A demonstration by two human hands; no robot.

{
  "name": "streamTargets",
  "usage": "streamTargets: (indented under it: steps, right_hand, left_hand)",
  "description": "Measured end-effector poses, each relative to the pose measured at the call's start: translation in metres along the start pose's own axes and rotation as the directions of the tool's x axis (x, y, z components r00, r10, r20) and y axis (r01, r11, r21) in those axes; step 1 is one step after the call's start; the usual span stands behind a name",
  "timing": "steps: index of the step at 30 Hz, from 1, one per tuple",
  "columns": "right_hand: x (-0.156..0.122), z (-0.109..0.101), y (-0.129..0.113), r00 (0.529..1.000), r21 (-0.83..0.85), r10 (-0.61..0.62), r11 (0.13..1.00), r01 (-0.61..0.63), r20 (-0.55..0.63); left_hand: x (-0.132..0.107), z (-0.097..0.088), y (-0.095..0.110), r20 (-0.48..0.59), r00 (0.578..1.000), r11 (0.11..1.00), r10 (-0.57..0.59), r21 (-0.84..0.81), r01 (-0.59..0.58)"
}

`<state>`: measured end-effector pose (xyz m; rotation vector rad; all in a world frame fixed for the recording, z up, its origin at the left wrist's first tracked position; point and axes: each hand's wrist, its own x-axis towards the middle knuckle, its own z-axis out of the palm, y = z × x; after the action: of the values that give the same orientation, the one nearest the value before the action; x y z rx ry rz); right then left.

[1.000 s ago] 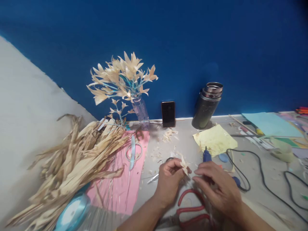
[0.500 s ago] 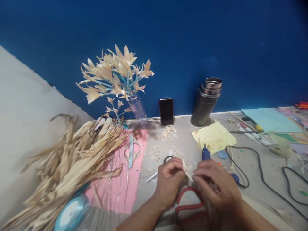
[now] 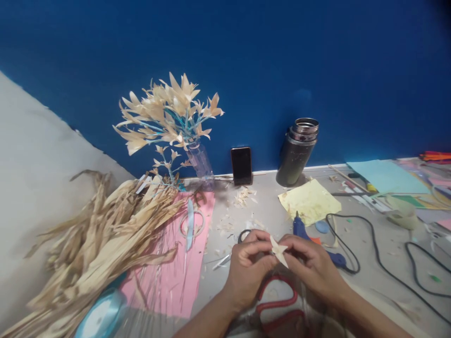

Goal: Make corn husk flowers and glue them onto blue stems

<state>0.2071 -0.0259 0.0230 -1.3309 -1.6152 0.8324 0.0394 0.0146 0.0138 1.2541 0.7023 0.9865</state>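
Observation:
A small pale star-shaped husk flower (image 3: 278, 249) sits between both hands above the grey table (image 3: 373, 263). My left hand (image 3: 248, 267) pinches its left side, fingers closed. My right hand (image 3: 312, 265) pinches its right side with thumb and fingers. Just beyond my right hand lies a blue glue gun (image 3: 303, 231) with a black cord (image 3: 366, 244). Red-handled scissors (image 3: 278, 303) lie under my wrists.
A heap of dried husk strips (image 3: 95, 239) fills the left, over pink paper (image 3: 179, 263) with a ribbon spool (image 3: 100, 317). At the wall stand a vase of husk flowers (image 3: 169, 117), a phone (image 3: 241, 165) and a dark flask (image 3: 298, 151). Yellow paper (image 3: 308, 202) and coloured sheets (image 3: 387, 176) lie right.
My right hand moved left and closed onto the flower, so both hands now pinch it. The flower has turned to face me flat. The glue gun is now uncovered.

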Motion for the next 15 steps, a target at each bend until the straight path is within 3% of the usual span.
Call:
streamTargets:
  steps: [6,15]
  right_hand:
    - [-0.0017,0.0044,0.0003,0.999,-0.039,-0.026,0.999,0.025,-0.036]
    - [-0.0016,0.0066,0.0023,0.998,-0.067,-0.061,0.996,0.06,-0.012]
  left_hand:
    - [0.0012,0.0041,-0.0076,-0.056,0.998,0.993,-0.027,-0.113,0.021]
    - [0.0021,0.0054,-0.0004,-0.046,0.996,0.995,-0.074,-0.076,0.071]
